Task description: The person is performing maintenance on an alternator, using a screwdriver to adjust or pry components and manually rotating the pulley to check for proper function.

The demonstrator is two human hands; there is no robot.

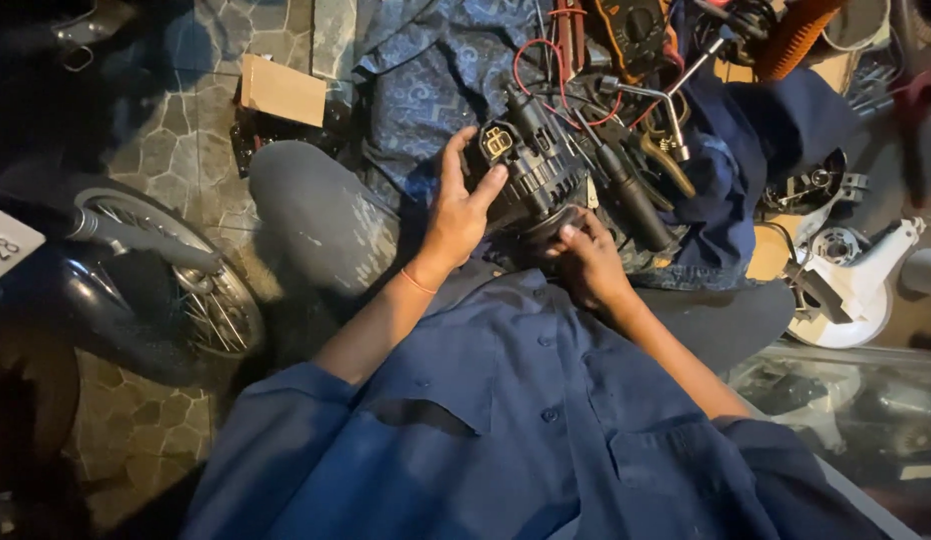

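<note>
the alternator (pixel 531 175) sits in the middle, on the person's lap, with the left hand (pixel 456 205) against its left side and the right hand (pixel 586 255) under its near right edge. behind it lies a patterned cloth (pixel 436 70); wires (pixel 546 60) and a meter (pixel 631 30) lie further back to the right. pliers (pixel 666 155) lie just right of the alternator. a cardboard box (pixel 283 90) sits on the floor (pixel 176 150) back left, a motorcycle wheel (pixel 186 280) at the left, and a housing part (pixel 851 285) far right.

Both forearms reach forward — left hand (pixel 462 205) spread, fingers curled in a grip; right hand (pixel 589 262) clenched lower.
</note>
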